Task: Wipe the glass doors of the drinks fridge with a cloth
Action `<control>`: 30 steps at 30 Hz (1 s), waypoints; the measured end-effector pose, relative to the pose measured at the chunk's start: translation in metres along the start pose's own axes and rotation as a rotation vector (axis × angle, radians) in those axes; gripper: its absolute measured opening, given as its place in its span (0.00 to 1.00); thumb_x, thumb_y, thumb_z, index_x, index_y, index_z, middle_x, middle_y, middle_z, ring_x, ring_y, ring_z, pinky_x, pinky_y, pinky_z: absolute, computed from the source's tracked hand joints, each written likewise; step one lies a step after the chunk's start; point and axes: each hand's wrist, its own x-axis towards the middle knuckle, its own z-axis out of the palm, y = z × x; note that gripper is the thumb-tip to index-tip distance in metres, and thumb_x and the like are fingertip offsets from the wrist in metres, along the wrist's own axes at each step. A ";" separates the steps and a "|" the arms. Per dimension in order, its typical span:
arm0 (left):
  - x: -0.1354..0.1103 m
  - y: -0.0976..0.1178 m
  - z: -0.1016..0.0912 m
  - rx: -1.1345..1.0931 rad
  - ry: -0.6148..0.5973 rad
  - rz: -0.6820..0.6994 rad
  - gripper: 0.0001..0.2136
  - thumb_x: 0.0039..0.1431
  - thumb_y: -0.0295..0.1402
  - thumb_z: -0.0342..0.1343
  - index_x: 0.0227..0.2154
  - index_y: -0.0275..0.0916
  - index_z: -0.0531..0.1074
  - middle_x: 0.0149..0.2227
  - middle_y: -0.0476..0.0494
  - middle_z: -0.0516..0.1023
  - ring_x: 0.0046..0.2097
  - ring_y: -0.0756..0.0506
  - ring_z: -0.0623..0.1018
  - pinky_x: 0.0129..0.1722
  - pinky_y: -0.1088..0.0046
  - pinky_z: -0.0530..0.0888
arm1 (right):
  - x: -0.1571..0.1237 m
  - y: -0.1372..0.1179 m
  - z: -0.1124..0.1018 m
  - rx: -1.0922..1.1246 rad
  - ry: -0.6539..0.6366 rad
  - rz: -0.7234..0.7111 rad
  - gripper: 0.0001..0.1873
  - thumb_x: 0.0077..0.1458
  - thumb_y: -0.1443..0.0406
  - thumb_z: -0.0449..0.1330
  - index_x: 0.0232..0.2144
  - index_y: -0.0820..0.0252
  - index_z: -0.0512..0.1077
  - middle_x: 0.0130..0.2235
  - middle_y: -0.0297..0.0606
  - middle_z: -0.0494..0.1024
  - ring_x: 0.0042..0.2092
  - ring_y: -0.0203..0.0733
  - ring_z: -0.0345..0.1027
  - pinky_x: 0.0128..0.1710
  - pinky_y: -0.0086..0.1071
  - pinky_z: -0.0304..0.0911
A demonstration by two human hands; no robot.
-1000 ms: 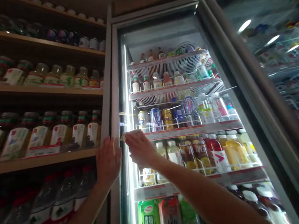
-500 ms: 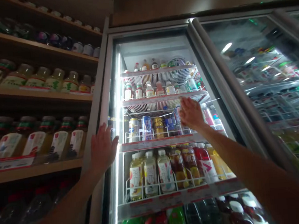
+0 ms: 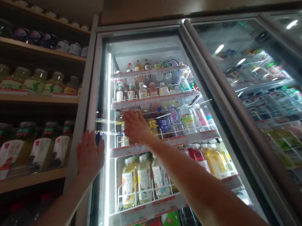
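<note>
Far to the left of my left hand, a wooden shelf (image 3: 28, 180) carries large bottles with white labels (image 3: 40, 151), and more jars stand on the shelves above them. My left hand (image 3: 90, 155) is open, its palm flat and its fingers spread upward, pressed against the pale frame of the drinks cooler door (image 3: 86, 76) and gripping nothing.

Just to the right of that hand, a bright light strip (image 3: 106, 95) runs up the inside edge of the cooler. My right hand (image 3: 135, 126) reaches higher, also open, with the fingers fanned and nothing in it. I can't tell whether my fingertips touch anything. A gold can (image 3: 153, 126) stands just right of that hand on the rack, and a row of small bottles (image 3: 149, 90) sits on the rack above it. Below it, bottled teas with white labels (image 3: 144, 179) stand in a wire holder. Further right of my hand are clear plastic bottles (image 3: 187, 119), and beyond them the glass door of the next cooler (image 3: 264, 67) shines with reflected lights.
</note>
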 end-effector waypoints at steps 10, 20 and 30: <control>0.019 0.037 0.010 -0.062 -0.033 0.029 0.29 0.61 0.44 0.34 0.58 0.29 0.56 0.63 0.26 0.54 0.64 0.34 0.54 0.58 0.46 0.56 | -0.039 0.101 -0.038 -0.126 0.004 0.207 0.29 0.58 0.60 0.43 0.61 0.63 0.53 0.65 0.39 0.52 0.66 0.48 0.37 0.63 0.52 0.36; 0.013 0.095 0.034 -0.065 -0.064 0.076 0.29 0.62 0.44 0.33 0.58 0.27 0.57 0.63 0.28 0.52 0.65 0.34 0.51 0.61 0.46 0.49 | -0.137 0.199 -0.078 -0.278 0.184 0.733 0.31 0.57 0.61 0.41 0.60 0.72 0.55 0.64 0.49 0.53 0.65 0.57 0.41 0.60 0.56 0.40; -0.009 0.069 0.028 -0.024 -0.082 0.115 0.28 0.61 0.43 0.34 0.59 0.31 0.57 0.64 0.31 0.53 0.65 0.37 0.51 0.61 0.48 0.50 | -0.053 0.025 -0.015 -0.038 -0.040 0.005 0.30 0.58 0.60 0.44 0.61 0.65 0.53 0.66 0.38 0.49 0.67 0.47 0.33 0.64 0.52 0.31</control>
